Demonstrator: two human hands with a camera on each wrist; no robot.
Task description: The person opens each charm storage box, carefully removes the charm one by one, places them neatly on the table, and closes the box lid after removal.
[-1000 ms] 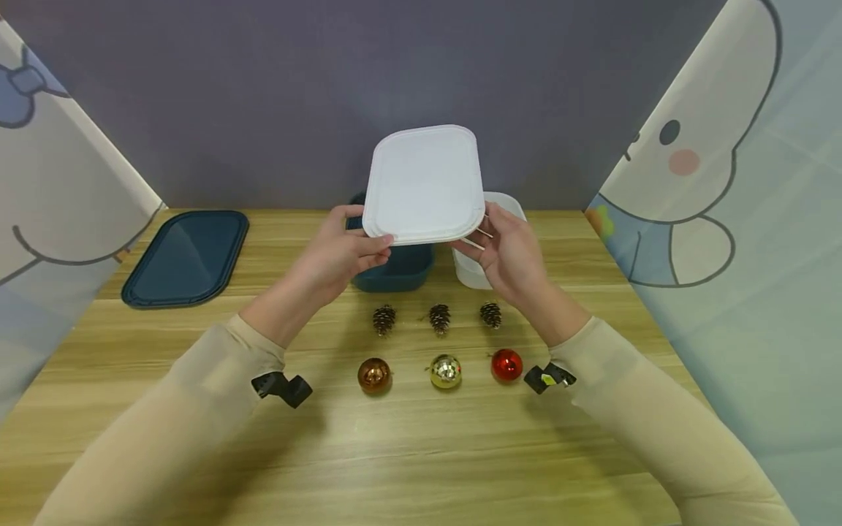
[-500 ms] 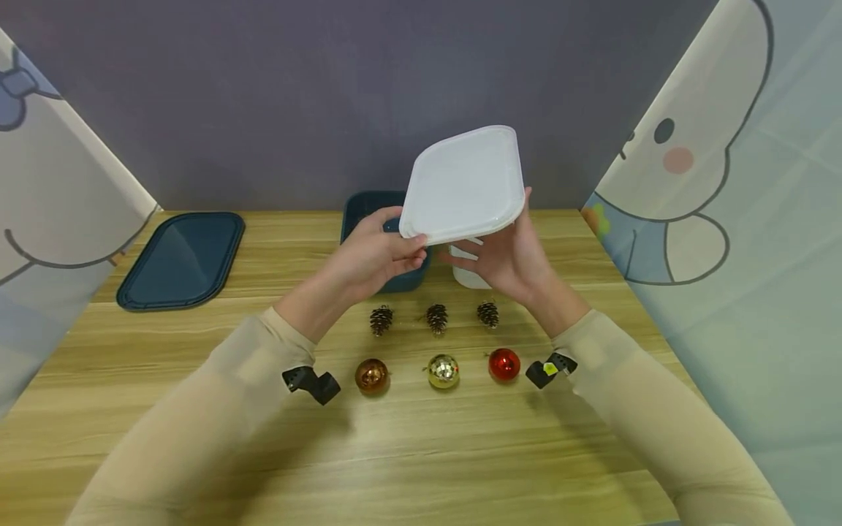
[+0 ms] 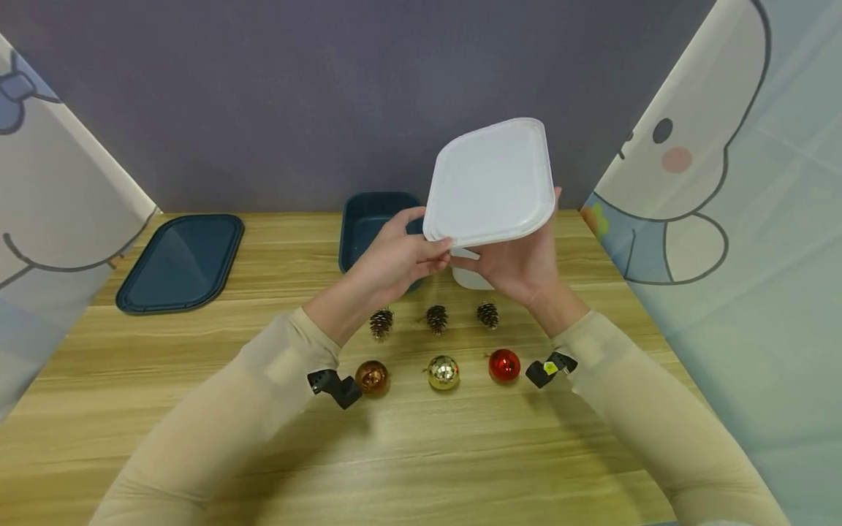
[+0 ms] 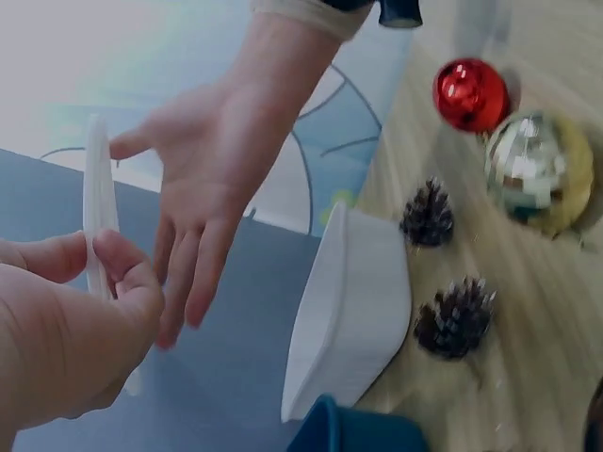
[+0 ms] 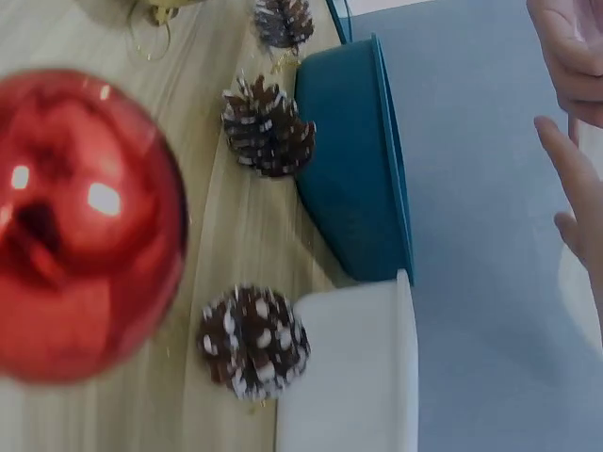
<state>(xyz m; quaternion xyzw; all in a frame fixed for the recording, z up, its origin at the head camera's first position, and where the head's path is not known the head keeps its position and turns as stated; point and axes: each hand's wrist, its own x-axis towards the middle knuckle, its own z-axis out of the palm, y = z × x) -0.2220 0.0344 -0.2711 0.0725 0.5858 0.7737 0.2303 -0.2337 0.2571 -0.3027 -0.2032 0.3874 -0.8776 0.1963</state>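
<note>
A white square lid (image 3: 490,183) is held up tilted above the back of the table. My left hand (image 3: 395,259) pinches its near left corner between thumb and fingers, which the left wrist view also shows. Behind the lid's right side is my right hand (image 3: 526,270), partly covered by it. In the left wrist view that right hand (image 4: 212,169) has its palm turned up and fingers straight, with the thumb tip close to the lid; contact is unclear. Below the lid stands a white container (image 3: 472,276), mostly hidden. Beside it is a dark blue container (image 3: 362,219), its top open.
A dark blue lid (image 3: 180,263) lies at the left. In front of the containers, three pine cones (image 3: 437,319) form a row. Nearer sit a brown bauble (image 3: 373,378), a gold bauble (image 3: 444,372) and a red bauble (image 3: 504,365). A grey wall (image 3: 296,109) rises behind.
The white lid has moved right and tilted, carried by my left hand. My right hand has let go of its right edge and spread open behind it. The containers, pine cones and baubles stay put.
</note>
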